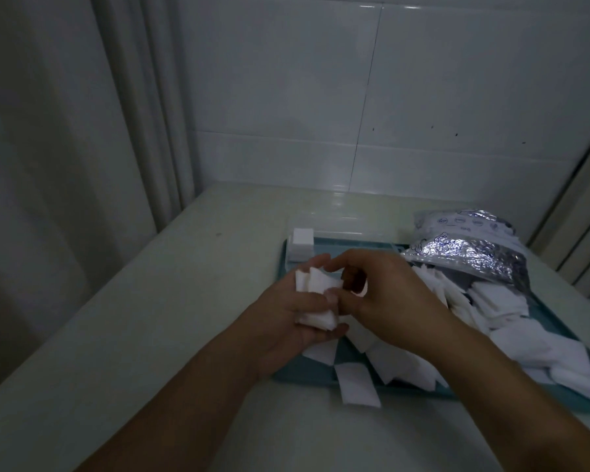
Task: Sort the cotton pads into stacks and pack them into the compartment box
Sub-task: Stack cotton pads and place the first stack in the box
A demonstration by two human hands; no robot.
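Fingers [324,298] of your left hand [286,318] are curled round a small bunch of cotton pads [315,284], white squares fanned out above the thumb and poking out again below it. Your right hand [389,294] is right up against it, its fingers bent in toward the same bunch, thumb and forefinger tips at the pads' edge; whether they actually pinch a pad you cannot tell from here, the light is dim.

Both hands hover over the near left part of the teal tray [280,376] on the pale counter [133,335]. Loose pads [511,318] lie heaped across the tray's right side and along its near edge, overlapping every which way, and one stray pad [358,386] hangs over the tray's front rim onto the counter.

At the tray's far left corner sits a neat white stack [302,241] inside the clear compartment box [348,229], which runs along the far edge behind your hands. A silvery printed bag [467,253] lies at the far right, its mouth spilling pads onto the tray and partly hiding the box's right end. White wall tiles [423,97] rise behind the counter.
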